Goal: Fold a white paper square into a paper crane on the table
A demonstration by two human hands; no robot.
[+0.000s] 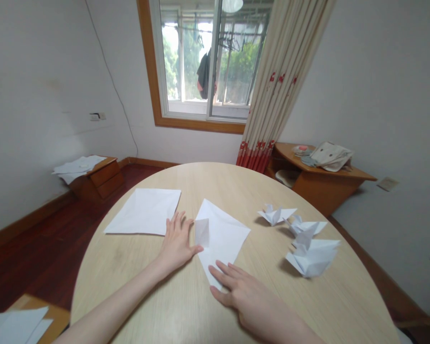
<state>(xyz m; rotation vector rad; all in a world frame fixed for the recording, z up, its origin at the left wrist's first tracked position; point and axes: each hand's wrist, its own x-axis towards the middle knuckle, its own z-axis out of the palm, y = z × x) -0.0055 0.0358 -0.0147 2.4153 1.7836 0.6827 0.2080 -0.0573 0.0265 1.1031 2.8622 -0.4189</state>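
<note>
I see the round table (222, 177) carrying flat paper (143, 210) at centre-left, a folded sheet (224, 229) at lower centre, three paper birds (313, 258) at right.

Bright window (232, 71) daylight, soft shadows, wide-angle distortion

On the table (186, 313), a sheet (224, 229) lies right of my left hand (179, 241), ahead of and partly under my right hand (238, 289). More paper (141, 212) lies left of my left; three paper birds (310, 260), right of my right.
</note>
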